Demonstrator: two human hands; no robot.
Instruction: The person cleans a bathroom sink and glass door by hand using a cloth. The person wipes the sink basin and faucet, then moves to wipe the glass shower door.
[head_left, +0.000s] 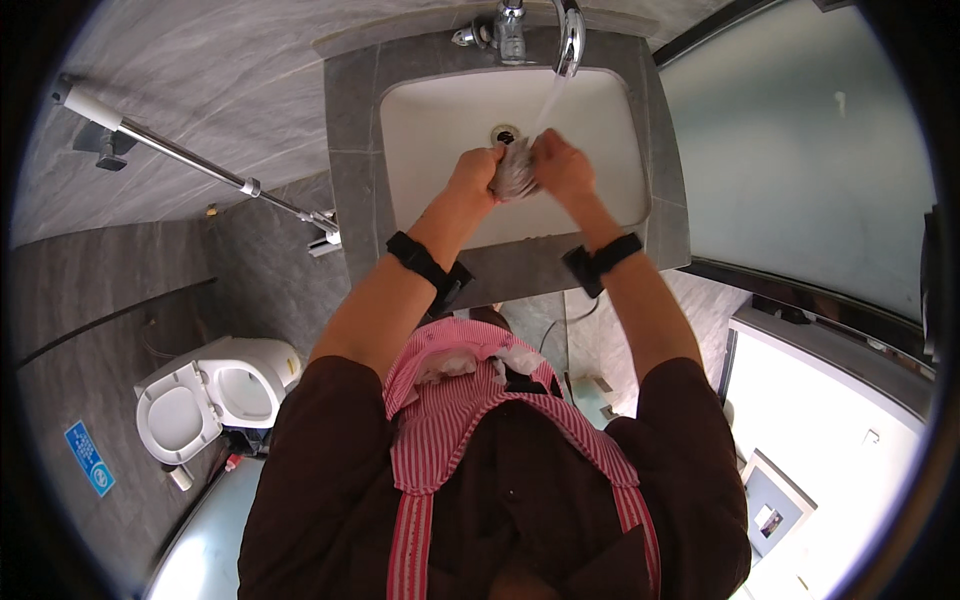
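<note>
A wet grey cloth (515, 171) is bunched between my hands over the white sink basin (435, 112). My left hand (477, 171) grips its left side, near the drain (505, 135). On the cloth's right side is my right hand (564, 166), slightly blurred, its fingers curled against the fabric. Water runs from the curved chrome faucet spout (571, 41) down toward my right hand. The palms and the inner folds of the cloth are hidden.
Grey stone countertop (480, 274) frames the basin. A pole with a white grip (94, 109) leans at the left wall. Behind on the left stands a toilet (247, 394) with its lid raised. A frosted glass panel (795, 150) is at the right.
</note>
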